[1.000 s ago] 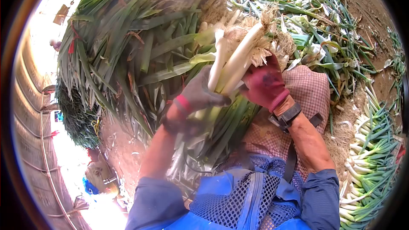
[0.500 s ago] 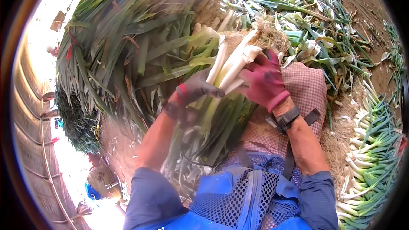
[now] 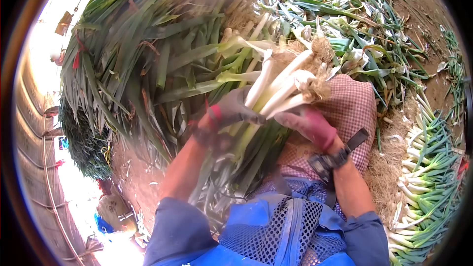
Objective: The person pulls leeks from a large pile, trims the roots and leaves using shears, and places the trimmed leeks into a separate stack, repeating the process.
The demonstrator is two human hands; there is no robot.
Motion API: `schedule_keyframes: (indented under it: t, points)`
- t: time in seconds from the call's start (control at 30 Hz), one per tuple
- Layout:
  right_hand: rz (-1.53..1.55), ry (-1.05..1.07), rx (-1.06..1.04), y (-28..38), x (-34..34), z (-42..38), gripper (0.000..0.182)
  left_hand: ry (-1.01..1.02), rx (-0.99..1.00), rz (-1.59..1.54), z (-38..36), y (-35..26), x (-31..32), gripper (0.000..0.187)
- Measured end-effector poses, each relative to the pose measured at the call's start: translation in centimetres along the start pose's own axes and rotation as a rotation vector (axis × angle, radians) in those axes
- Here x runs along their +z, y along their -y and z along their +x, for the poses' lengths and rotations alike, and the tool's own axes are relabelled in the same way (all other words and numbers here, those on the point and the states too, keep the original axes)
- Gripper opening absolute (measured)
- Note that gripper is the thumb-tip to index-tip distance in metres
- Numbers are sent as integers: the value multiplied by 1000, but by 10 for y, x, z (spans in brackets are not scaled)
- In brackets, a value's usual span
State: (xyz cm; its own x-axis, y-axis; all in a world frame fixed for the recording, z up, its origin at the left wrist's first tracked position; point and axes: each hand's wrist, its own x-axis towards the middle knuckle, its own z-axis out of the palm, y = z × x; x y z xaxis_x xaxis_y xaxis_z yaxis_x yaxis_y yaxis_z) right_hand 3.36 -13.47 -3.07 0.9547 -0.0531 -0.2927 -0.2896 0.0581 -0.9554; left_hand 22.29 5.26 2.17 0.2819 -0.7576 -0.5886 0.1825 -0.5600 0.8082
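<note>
My left hand (image 3: pixel 232 110), in a dark grey glove with a red band at the wrist, is closed around a bunch of green onions (image 3: pixel 277 92). Their thick white stalks point up and to the right, ending in tangled roots (image 3: pixel 320 64); green leaves trail down below the hand. My right hand (image 3: pixel 311 127), in a red glove, is at the lower side of the same stalks, its thumb and fingers bent in against them. The exact hold of its fingertips is partly hidden.
A large heap of green onions (image 3: pixel 133 54) lies to the left. Stripped leaves (image 3: pixel 345 24) are piled at the upper right. Trimmed green onions (image 3: pixel 419 187) lie in a row at the right beside loose roots (image 3: pixel 387 177). A checked cloth (image 3: pixel 347 113) covers my leg.
My right hand has moved down from the root ends to the lower part of the stalks, uncovering the roots. The bunch has shifted slightly right and down; the left hand keeps its hold.
</note>
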Motion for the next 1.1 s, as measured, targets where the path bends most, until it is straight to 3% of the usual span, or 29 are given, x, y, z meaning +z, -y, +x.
schedule_keyframes:
  t: [0.07, 0.1, 0.17, 0.2, 0.23, 0.3, 0.37, 0.43, 0.47, 0.5, 0.53, 0.57, 0.63, 0.67, 0.7, 0.73, 0.8, 0.83, 0.9, 0.97, 1.03, 1.07, 1.1]
  points:
    - [942, 219, -190, -67, 16, 31, 41, -33, 31, -36, -12, 1, 12, 87]
    - [943, 223, -190, -83, 20, 41, 41, -68, 10, -17, -17, 2, 15, 85]
    - [197, 94, -650, -80, 23, 57, 43, -62, -11, -24, -26, -9, 11, 85]
    - [122, 51, -721, -81, 30, 56, 41, -70, -5, -55, -30, -12, 10, 84]
    - [123, 56, -725, -71, 40, 56, 41, -75, 0, -84, -33, -14, 10, 84]
    - [685, 74, -878, -55, 54, 60, 41, -148, 0, 79, -32, -9, 7, 84]
    - [682, 67, -826, -44, 52, 59, 41, -217, -10, 237, -39, -11, 19, 84]
    - [675, 57, -782, -32, 45, 59, 42, -644, -4, 744, -49, -23, 49, 91]
    - [808, 131, -463, -27, 41, 59, 41, -719, 79, 816, -48, -10, 57, 109]
    - [924, 205, -136, -21, 38, 57, 41, -723, 76, 819, -47, -2, 66, 109]
    - [926, 158, -75, -6, 43, 54, 33, -882, 136, 880, -45, 1, 74, 103]
    - [925, 161, -79, -8, 44, 57, 33, -1040, 198, 938, -41, 5, 78, 98]
    - [-70, -34, -670, -15, 48, 61, 28, -1165, 285, 1022, -31, 23, 74, 93]
    - [-68, -29, -672, 4, 46, 55, 28, -1242, 372, 1073, -28, 22, 71, 91]
    - [115, 48, -470, 38, 42, 43, 29, -1317, 462, 1125, -27, 22, 69, 90]
    - [294, 125, -266, 58, 40, 37, 30, -1322, 462, 1130, -30, 22, 69, 90]
    - [235, 119, -343, 62, 45, 37, 31, -1220, 184, 1005, -39, 23, 69, 107]
    - [174, 109, -413, 62, 45, 35, 33, -1219, 187, 1011, -40, 22, 70, 107]
    - [120, 88, -457, 62, 45, 35, 33, -1240, 167, 904, -42, 21, 72, 90]
    - [66, 71, -499, 58, 44, 35, 34, -1202, 192, 866, -46, 17, 67, 87]
    - [190, 246, -266, 50, 41, 34, 38, -1125, 246, 781, -50, 8, 62, 79]
    - [188, 246, -271, 44, 47, 31, 38, -1128, 251, 783, -53, -1, 64, 79]
    - [527, 307, -200, 36, 58, 26, 40, -1108, 213, 732, -58, -12, 67, 80]
